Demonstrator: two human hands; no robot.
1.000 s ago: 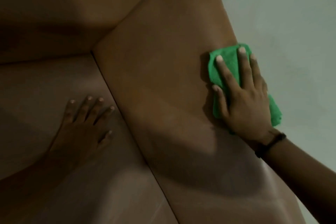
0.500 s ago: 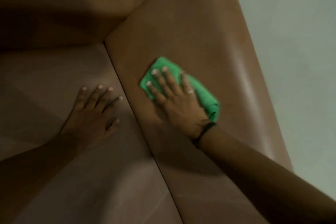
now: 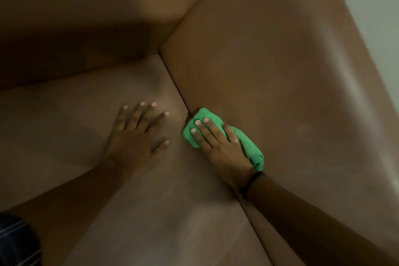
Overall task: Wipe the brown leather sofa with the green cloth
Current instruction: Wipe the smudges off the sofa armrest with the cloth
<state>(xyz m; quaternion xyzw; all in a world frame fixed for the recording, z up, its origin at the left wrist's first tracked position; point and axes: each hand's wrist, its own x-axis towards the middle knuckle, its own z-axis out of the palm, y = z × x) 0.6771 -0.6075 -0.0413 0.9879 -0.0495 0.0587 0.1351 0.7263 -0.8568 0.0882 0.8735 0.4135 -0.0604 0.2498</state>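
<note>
The right hand (image 3: 222, 149) has slid down the armrest to its seam with the seat, fingers (image 3: 205, 134) flat, pressing the green cloth (image 3: 248, 147) onto the brown leather sofa (image 3: 280, 71). The left hand (image 3: 136, 136) braces, splayed and empty. Cloth may bunch into the crease and slip out.

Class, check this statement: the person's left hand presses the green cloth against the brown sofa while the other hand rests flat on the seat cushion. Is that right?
Not quite. The head view shows the right hand pressing the green cloth against the brown sofa, while the left hand rests flat on the seat cushion.
</note>
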